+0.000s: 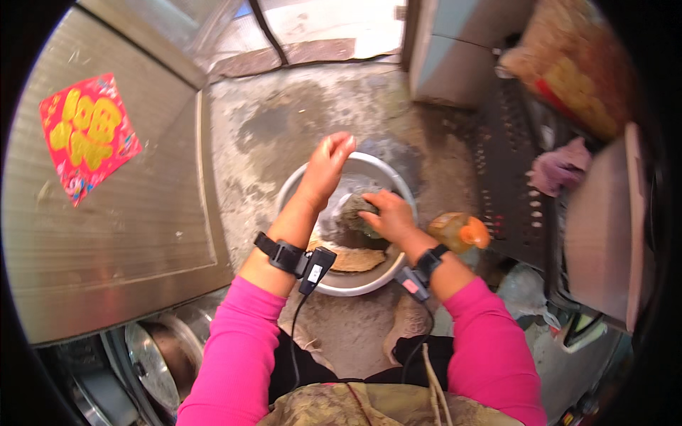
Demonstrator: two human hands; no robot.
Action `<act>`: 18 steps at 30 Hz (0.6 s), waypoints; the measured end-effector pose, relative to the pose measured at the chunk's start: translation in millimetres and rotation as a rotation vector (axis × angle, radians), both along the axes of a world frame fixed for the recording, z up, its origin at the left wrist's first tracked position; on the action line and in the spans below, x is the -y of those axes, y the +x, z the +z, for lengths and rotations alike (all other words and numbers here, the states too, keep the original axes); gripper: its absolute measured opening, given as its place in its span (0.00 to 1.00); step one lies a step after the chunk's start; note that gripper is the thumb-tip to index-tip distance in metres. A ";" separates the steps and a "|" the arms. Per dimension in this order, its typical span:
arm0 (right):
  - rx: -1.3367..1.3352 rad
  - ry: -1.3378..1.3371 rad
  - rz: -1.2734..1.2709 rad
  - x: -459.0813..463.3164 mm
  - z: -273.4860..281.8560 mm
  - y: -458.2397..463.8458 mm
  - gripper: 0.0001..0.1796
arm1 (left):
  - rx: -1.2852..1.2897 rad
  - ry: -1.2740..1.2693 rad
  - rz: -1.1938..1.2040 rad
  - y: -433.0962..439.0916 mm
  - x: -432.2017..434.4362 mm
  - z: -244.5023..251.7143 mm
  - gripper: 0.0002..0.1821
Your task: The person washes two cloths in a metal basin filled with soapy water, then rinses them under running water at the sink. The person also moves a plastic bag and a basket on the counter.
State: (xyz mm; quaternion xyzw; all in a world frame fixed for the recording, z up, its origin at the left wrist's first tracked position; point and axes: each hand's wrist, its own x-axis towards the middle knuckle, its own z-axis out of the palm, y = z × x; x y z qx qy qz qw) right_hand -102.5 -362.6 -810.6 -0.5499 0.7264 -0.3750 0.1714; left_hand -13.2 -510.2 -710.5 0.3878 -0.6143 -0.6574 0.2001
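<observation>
On the floor between my feet stands a round white basin [367,290] with shallow soapy water in it. My right hand [393,217] holds a bunched grey-green scouring pad [358,214] low inside the basin, thumb and fingers around its right side. Above the far left rim is my left hand [329,166], its fingers bent and close together; whether they grip anything is hidden. A tan, rough-edged flat piece [354,260], its material unclear, lies in the basin's near side.
An orange-capped bottle [452,231] stands right of the basin. Farther right are a dark perforated rack [506,186] and a purple cloth [562,166]. A cabinet panel [165,213] borders the left, with metal pots [160,357] below it. A doorway [341,32] lies ahead.
</observation>
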 end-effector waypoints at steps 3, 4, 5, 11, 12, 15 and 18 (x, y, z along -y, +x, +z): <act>-0.084 -0.074 0.238 6.6 10.5 6.9 0.21 | 0.342 0.317 -0.082 56.1 -0.9 -73.2 0.42; -0.094 -0.077 0.318 9.4 8.9 9.7 0.21 | 0.357 0.375 -0.124 68.0 -9.1 -95.1 0.45; -0.103 -0.073 0.380 10.9 6.7 12.2 0.20 | 0.275 0.435 -0.068 71.8 -19.0 -116.0 0.45; -0.034 0.086 0.017 16.8 -26.3 1.7 0.26 | 0.346 -0.035 0.061 102.7 -18.8 -175.7 0.31; -0.101 0.110 0.017 15.9 -32.6 3.0 0.30 | 0.470 -0.216 0.033 106.1 -20.5 -178.0 0.29; -0.230 0.343 0.112 15.8 -51.4 16.2 0.42 | 0.601 -0.612 -0.151 107.3 -27.1 -181.5 0.29; -0.195 0.647 0.130 22.1 -70.9 40.7 0.44 | 0.718 -0.701 -0.363 99.2 -44.7 -185.6 0.45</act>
